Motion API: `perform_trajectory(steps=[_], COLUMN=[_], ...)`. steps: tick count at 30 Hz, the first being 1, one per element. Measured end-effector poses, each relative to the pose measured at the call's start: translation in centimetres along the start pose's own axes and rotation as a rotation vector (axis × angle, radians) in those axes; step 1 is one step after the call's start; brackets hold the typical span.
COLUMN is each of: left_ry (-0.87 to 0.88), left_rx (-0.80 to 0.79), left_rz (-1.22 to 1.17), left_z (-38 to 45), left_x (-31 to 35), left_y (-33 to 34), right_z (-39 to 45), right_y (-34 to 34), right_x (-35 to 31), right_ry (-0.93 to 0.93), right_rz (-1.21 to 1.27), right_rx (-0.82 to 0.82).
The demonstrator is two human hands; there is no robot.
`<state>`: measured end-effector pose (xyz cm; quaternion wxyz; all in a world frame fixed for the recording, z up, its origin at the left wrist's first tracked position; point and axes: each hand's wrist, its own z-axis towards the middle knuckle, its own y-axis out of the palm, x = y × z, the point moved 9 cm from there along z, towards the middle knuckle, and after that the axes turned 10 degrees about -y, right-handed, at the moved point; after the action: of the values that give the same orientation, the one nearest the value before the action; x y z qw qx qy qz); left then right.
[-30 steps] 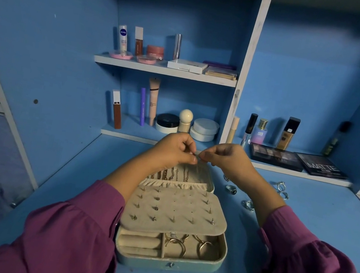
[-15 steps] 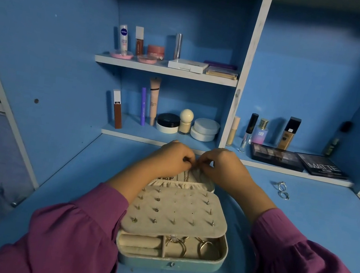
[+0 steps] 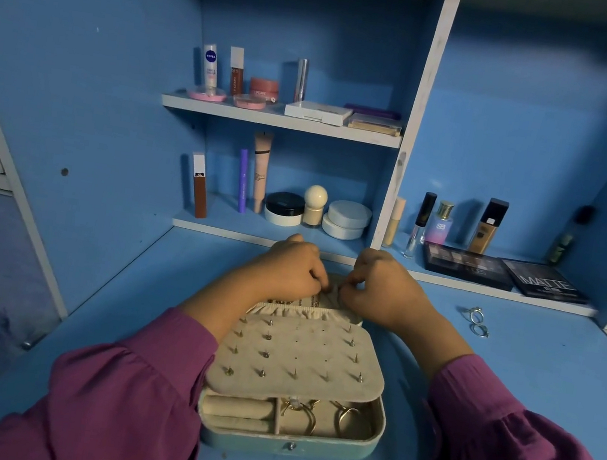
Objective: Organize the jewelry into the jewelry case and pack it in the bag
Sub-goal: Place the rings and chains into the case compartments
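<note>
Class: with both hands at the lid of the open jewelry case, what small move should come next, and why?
Probably finish fastening the piece in the lid: both the left hand and right hand pinch together there, above the gathered pocket of the jewelry case. What they hold is hidden.

The rounded rectangular jewelry case [image 3: 339, 454] has a pale mint-green shell and a cream fabric lining; its flat cream earring panel [image 3: 297, 363] is dotted with small silver and gold studs in rows. Gold-toned rings [image 3: 300, 412] lie in the cream front compartment. The painted desk [image 3: 508, 378] is plain blue, as are the walls (the shelf edges are white). Both loose gathered sleeves [image 3: 119, 399] are plain magenta-purple. Two small silver rings [image 3: 475, 320] lie on the blue. A black eyeshadow palette [image 3: 544, 280] bears grey "MATTE" lettering.
</note>
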<state>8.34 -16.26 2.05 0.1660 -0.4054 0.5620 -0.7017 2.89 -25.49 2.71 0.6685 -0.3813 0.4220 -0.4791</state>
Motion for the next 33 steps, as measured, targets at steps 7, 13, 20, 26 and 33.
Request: perform_trajectory(steps=[7,13,20,26,33], left_ry=[0.011,0.031,-0.01,-0.012,-0.015], left_rx=[-0.108,-0.14,0.029,0.059,0.054], left_rz=[-0.093,-0.158,-0.122,-0.132,-0.152], left_z=[-1.1,-1.6,-0.9,-0.4,-0.3], left_x=[0.8,1.3,0.3,-0.2,-0.5], left_y=[0.5,0.7,-0.6,-0.7,-0.8], right_z=[-0.8,-1.6,-1.2,-0.1,0.3], right_y=[-0.3,-0.6,-1.4,-0.5,1.4], right_x=[-0.1,-0.5,-0.4,-0.8,-0.6], right_ry=[0.03,-0.012,0.02,-0.008,-0.013], right_rz=[0.186,0.185,0.158,0.104,-0.008], right_rx=[0.018,0.017,0.069,-0.047,-0.212])
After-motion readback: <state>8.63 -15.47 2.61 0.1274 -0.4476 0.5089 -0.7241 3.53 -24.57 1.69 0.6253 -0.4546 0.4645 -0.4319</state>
